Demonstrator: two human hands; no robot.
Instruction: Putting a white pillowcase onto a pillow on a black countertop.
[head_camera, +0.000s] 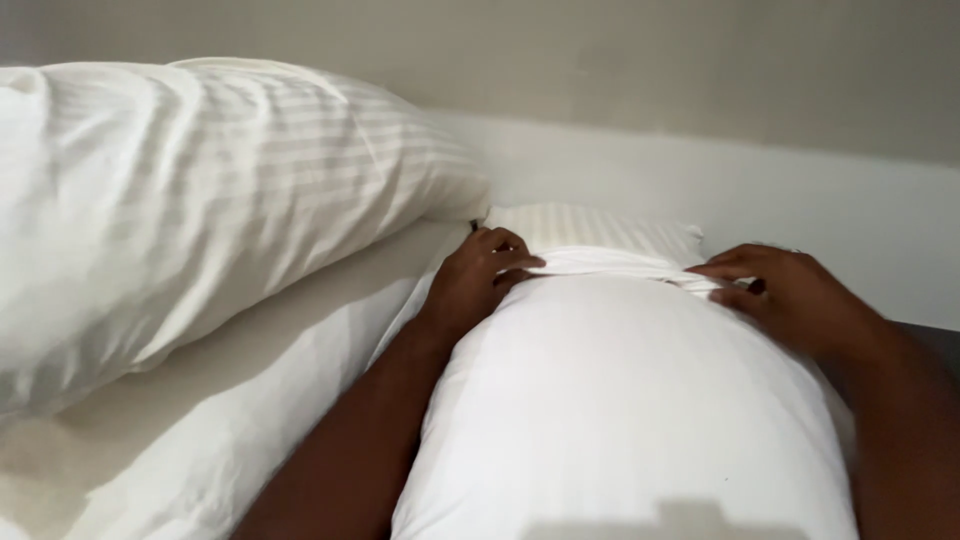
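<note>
Pillow (620, 400), plump and white, is laid lengthwise on the bed (230, 400) between both forearms, its far end near the wall. A second striped pillow (200, 200) is propped at left. The bunched case edge (610, 262) is pinched by the left hand (480, 275) and right hand (790, 290), apparently so the opening is kept gathered.

No packages, labels, signs or screens in view.

Looking down from the head camera, nothing in the shot carries a label, no box or wrapper shows, no sign hangs on the plain wall, and no screen is lit anywhere.
</note>
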